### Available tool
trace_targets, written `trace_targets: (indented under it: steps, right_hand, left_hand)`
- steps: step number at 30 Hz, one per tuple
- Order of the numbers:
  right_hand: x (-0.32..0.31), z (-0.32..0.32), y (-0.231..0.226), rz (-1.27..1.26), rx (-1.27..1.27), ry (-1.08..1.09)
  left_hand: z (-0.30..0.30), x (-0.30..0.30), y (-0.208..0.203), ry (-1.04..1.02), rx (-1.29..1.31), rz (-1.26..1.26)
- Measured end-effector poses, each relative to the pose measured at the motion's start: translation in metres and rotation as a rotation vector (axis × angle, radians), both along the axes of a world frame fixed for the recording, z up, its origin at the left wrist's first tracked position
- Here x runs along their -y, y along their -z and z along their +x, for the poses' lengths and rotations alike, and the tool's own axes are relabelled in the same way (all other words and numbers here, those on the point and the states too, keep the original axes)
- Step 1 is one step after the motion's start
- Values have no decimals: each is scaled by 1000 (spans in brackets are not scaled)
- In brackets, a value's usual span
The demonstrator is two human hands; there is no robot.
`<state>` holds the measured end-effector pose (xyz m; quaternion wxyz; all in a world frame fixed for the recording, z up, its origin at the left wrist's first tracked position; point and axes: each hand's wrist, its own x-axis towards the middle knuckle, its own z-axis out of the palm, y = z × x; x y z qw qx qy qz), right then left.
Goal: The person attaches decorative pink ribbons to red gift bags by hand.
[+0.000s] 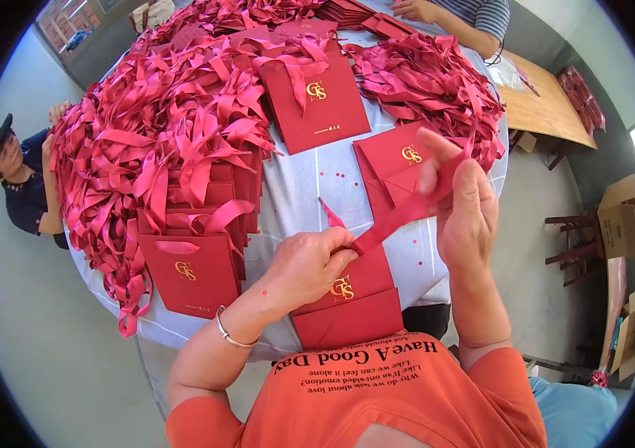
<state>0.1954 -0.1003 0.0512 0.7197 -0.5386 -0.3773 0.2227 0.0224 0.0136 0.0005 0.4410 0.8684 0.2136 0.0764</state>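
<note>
My left hand [310,265] pinches a red ribbon [399,216] between thumb and fingers, and a short ribbon end sticks out beyond the pinch. The ribbon runs up to the right into my right hand [468,209], which is raised, with the band passing between thumb and fingers; its fingertips are slightly blurred. Below my left hand, against my body, lies a flat red paper gift bag [351,321] with a gold emblem and a folded bottom. Just beyond the ribbon is another flat red bag [388,157], partly hidden by the ribbon and my right hand.
Overlapping red bags [190,276] lie at the left, heaped with ribbon handles [175,112]. More bags [321,104] lie ahead, beside a ribbon heap [429,82]. One person [22,179] is at the left, another's arm [452,26] far right. Cartons [622,216] stand right.
</note>
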Motion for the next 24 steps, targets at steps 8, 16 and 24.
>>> trace_targets:
  steps: [8, 16, 24]
  right_hand:
    - [13, 10, -21, -72, 911, 183]
    - [11, 20, -1, -354, 258, -97]
    - [-29, 14, 37, -778, 524, -216]
  left_hand:
    - [-4, 3, -1, -5, 107, -26]
    - [-4, 1, -2, -5, 105, -114]
    - [-4, 3, 2, 51, 153, -21]
